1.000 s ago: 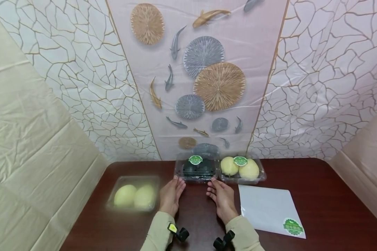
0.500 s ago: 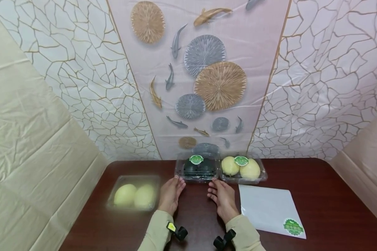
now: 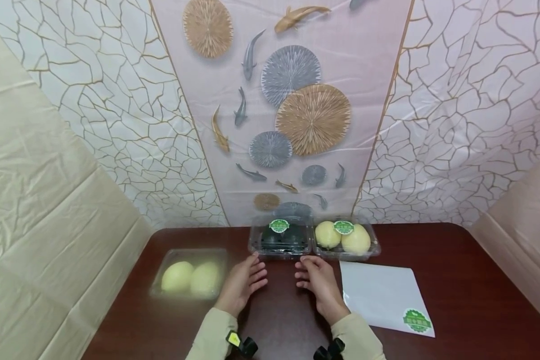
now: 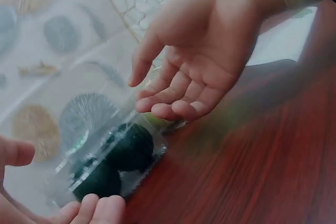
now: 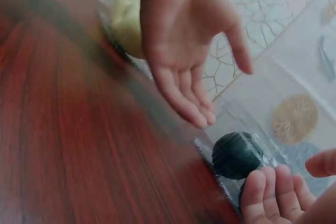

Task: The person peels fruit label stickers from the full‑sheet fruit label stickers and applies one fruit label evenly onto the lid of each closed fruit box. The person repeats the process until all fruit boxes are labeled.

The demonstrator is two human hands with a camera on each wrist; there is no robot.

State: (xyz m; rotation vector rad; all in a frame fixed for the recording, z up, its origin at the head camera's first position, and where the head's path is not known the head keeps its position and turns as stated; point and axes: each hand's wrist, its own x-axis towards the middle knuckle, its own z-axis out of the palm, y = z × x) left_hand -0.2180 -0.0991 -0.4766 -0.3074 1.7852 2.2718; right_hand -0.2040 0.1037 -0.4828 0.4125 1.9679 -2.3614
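- The wall [image 3: 312,30] fills the back: white cloth with gold crackle lines on both sides, a pinkish middle strip printed with fish and round gold and grey discs
- A creased cream cloth [image 3: 45,215] slants along the left, a similar pale cloth [image 3: 522,215] along the right
- The table [image 3: 276,320] is dark red-brown with wood grain and rounded far corners
- A white sheet [image 3: 380,295] lies flat on the table, to the right of the right hand
- A hazy-looking plastic box [image 3: 193,254] sits left of the left hand; a middle box [image 3: 256,240] of clear plastic stands at the table's far edge, ahead of both hands, with a right box [image 3: 375,245] just beside it
- The left hand [image 3: 242,281] has long, slightly parted fingers, the right hand [image 3: 321,281] loosely bent ones; palms face each other, both hold nothing, near the middle box; I cannot tell whether fingertips touch it
- Two dark green fruit [image 3: 292,235] fill the middle box; the outer boxes hold two yellow fruit [image 3: 356,240] each
- The sheet's near right corner bears a scalloped green label [image 3: 417,320], its pale characters too blurred to read
- Smaller green-and-white stickers top the middle box, its sticker [image 3: 279,226] unreadable, and the right box
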